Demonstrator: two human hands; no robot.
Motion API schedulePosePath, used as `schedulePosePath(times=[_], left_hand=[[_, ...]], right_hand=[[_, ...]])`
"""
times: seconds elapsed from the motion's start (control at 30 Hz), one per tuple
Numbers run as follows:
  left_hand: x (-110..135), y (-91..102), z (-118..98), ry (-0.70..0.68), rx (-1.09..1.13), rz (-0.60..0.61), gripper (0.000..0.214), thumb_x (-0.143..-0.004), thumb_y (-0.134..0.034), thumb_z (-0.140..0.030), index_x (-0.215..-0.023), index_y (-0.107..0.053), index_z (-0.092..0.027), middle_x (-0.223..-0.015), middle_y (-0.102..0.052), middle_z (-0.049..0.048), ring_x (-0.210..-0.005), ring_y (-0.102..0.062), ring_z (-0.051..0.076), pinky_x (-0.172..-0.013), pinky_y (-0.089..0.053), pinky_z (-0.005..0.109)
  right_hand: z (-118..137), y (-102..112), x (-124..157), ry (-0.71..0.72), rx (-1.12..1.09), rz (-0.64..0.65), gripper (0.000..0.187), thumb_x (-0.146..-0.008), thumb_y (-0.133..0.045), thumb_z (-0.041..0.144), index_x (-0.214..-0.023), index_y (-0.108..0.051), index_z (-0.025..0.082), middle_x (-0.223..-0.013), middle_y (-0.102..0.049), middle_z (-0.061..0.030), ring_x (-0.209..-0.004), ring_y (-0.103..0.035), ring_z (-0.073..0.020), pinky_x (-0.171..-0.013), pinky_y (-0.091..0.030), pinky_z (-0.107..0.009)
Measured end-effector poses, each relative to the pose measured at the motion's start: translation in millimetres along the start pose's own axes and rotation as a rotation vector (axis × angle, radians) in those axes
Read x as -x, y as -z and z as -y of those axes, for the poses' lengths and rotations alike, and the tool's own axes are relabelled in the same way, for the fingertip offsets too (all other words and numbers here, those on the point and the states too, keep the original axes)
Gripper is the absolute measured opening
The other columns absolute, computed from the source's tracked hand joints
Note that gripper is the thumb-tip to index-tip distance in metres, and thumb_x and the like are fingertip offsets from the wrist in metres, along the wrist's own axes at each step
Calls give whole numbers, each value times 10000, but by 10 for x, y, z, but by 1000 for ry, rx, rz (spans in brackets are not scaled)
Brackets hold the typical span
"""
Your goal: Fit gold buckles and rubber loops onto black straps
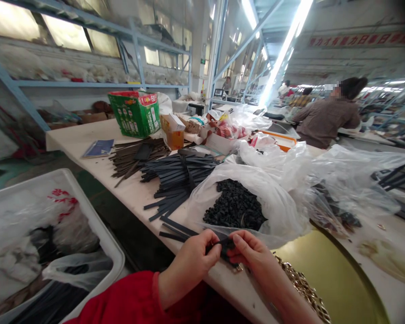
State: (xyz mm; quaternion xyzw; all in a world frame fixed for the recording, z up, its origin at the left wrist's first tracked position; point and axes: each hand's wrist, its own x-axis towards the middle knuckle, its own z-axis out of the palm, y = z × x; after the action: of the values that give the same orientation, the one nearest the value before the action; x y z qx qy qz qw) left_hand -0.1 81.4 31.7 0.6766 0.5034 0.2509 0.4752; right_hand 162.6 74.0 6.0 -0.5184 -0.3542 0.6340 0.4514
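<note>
Head cam: your strip (225, 243) is right between your two hands, so neither one's really nearer. Your left hand (197, 254) and right hand (251, 249) both look pinched on it, thumb against finger each side. Its long axis runs roughly 9 to 3 o'clock, but your fingers cover a fair bit and I can't tell where the ends are. From your fingertips, the open bag (286, 211) of black loops (236, 204) sits just beyond, 12 to 1 o'clock.

Counts, best I can do: one strip in your fingers, at least two loose strips (172, 236) near your left hand at 10 o'clock, plus a black pile (178, 171) at 11, way too overlapped to count. Same for the loops, the brown pile (131, 157) further out at 10 to 11, and the gold links (302, 279) at 4. One tray (334, 270) at 3 to 4, one notebook (97, 148) at 10, one crate (119, 256) at 9.
</note>
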Motion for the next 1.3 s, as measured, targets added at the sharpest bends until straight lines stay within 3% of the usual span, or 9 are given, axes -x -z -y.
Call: schedulePosePath(times=[0.4,0.6,0.8,0.97,1.07,1.17,1.3], left_hand=[[251,-154,24,212,315,135,135,-766,-461,-298,-772,-442,-164,-500,-464,-67,-377,-382,56,-362,-273,154],[287,-181,36,203,302,145,143,-770,-454,-302,-767,-447,-160,-516,-461,-61,-377,-374,55,-365,-287,158],[319,-191,76,117,114,48,131,-794,-434,-270,-750,-493,-161,-569,-495,-36,-473,-428,86,-444,-321,184],[338,-188,128,8,-20,-46,126,-788,-444,-216,-724,-532,-154,-673,-549,-14,-635,-478,114,-576,-337,203],[353,-197,174,11,-41,-53,128,-789,-446,-224,-716,-526,-156,-651,-527,-25,-621,-468,111,-572,-322,208],[381,-199,211,18,-45,3,137,-788,-445,-232,-726,-541,-157,-646,-528,-27,-608,-461,107,-558,-315,207],[426,-213,224,47,-13,127,149,-777,-440,-238,-716,-550,-159,-607,-510,-27,-559,-436,98,-508,-314,194]], right_hand=[[-381,-57,322,-35,-416,27,347,-588,-783,261,-897,-652,173,-721,-660,-14,-633,-573,-117,-630,-471,-240],[-461,-136,321,-43,-599,13,272,-612,-779,233,-844,-645,183,-703,-639,20,-575,-565,-67,-588,-482,-175],[-574,-197,299,-52,-684,-68,217,-667,-734,317,-805,-615,198,-794,-636,16,-657,-582,-86,-617,-501,-185],[-595,-203,323,-50,-555,-79,257,-638,-754,333,-803,-598,213,-794,-623,35,-688,-574,-88,-673,-488,-198],[-598,-156,342,60,-353,-91,242,-647,-741,349,-763,-589,200,-703,-598,44,-647,-536,-94,-658,-450,-211],[-590,-84,365,147,-118,-89,249,-668,-710,377,-744,-588,173,-623,-574,39,-613,-500,-104,-647,-407,-230],[-571,-37,418,88,3,-11,278,-677,-688,401,-655,-543,165,-531,-546,41,-552,-469,-102,-603,-378,-235]])
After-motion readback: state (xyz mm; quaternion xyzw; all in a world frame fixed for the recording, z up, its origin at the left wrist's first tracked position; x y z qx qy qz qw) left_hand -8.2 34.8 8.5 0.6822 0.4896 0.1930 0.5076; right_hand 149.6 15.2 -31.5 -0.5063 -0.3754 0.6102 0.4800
